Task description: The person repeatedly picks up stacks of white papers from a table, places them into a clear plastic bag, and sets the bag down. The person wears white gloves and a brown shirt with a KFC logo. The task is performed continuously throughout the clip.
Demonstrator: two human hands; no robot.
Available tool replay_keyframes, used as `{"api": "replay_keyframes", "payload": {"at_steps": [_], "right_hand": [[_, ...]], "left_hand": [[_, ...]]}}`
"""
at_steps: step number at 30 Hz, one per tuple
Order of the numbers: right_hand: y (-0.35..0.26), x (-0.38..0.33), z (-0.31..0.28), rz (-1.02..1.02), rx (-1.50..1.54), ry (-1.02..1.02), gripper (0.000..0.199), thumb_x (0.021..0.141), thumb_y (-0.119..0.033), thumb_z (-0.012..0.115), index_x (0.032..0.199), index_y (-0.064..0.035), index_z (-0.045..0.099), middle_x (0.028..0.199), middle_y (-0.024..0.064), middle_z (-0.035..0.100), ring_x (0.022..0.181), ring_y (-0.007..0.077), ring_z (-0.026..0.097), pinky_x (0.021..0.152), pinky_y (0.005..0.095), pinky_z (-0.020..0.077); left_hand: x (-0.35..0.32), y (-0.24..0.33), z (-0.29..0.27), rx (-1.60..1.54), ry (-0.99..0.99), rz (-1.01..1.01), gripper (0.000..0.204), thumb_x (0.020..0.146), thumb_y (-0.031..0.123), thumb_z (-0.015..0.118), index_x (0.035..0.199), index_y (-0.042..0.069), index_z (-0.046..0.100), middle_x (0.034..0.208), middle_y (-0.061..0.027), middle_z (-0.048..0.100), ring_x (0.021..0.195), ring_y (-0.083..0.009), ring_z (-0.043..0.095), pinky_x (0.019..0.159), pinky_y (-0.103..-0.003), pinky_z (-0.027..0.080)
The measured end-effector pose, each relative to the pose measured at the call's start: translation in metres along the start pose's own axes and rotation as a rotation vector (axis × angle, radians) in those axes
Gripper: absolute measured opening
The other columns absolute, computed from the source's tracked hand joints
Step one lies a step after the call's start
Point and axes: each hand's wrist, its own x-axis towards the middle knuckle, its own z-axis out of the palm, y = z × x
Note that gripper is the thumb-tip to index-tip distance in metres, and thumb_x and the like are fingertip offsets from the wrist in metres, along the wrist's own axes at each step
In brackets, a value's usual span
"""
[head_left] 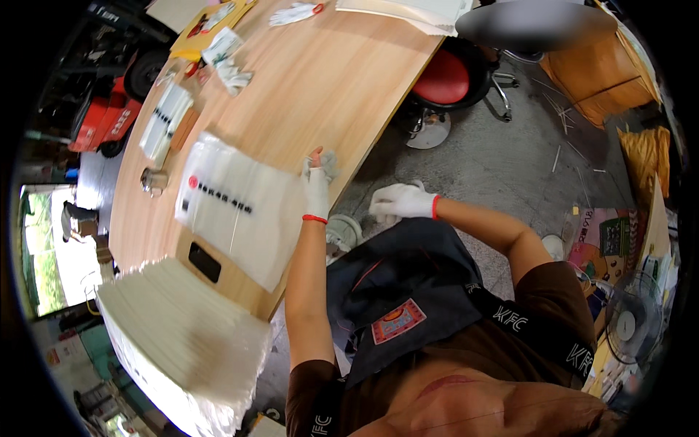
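Note:
My left hand (316, 191), in a white knit glove with a red cuff, is at the table's near edge, beside a stack of clear plastic bags (240, 207) with a red mark and dark print. A bare fingertip sticks out of this glove. The fingers look closed around a blurred greyish bit (330, 166) that I cannot make out. Off the table edge, in front of my dark apron (429, 269), my right hand (403, 202) wears a similar glove. Its fingers are loosely bent and somewhat apart, with nothing visible in them.
A black phone (204, 262) lies between the bags and a tall pile of white sheets (182, 313). Spare gloves (227, 62), a metal cup (153, 180) and a smaller bag stack (166, 120) are on the wooden table (313, 80). A red stool (442, 76) stands beyond its edge.

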Motion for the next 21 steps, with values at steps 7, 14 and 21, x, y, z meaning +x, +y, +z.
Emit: {"api": "replay_keyframes", "payload": {"at_steps": [7, 14, 21], "right_hand": [[0.06, -0.009, -0.157, 0.122, 0.353, 0.515, 0.03, 0.089, -0.034, 0.056, 0.102, -0.0067, 0.058, 0.085, 0.0063, 0.065, 0.069, 0.0142, 0.061, 0.06, 0.0273, 0.0512], [0.079, 0.013, -0.339, -0.192, 0.73, 1.063, 0.043, 0.09, -0.039, 0.057, 0.118, -0.0076, 0.049, 0.095, 0.0066, 0.062, 0.069, 0.0127, 0.059, 0.059, 0.0285, 0.0485], [0.083, 0.054, -0.423, -0.256, 0.567, 0.975, 0.04, 0.095, -0.035, 0.039, 0.114, -0.0034, 0.053, 0.095, 0.0099, 0.065, 0.073, 0.0145, 0.062, 0.064, 0.0259, 0.052]], "left_hand": [[0.104, -0.016, 0.064, -0.171, -0.098, -0.17, 0.053, 0.095, 0.043, 0.046, 0.13, 0.004, 0.042, 0.122, -0.021, 0.055, 0.106, -0.0315, 0.058, 0.086, -0.043, 0.049], [0.219, 0.008, 0.154, -0.1, -0.213, -0.177, 0.067, 0.094, 0.049, 0.043, 0.137, -0.001, 0.03, 0.128, -0.0247, 0.049, 0.111, -0.0343, 0.055, 0.092, -0.044, 0.046], [0.323, 0.022, 0.244, -0.212, -0.307, -0.192, 0.064, 0.094, 0.049, 0.042, 0.133, -0.001, 0.032, 0.132, -0.0261, 0.044, 0.119, -0.0385, 0.049, 0.095, -0.048, 0.044]]}}
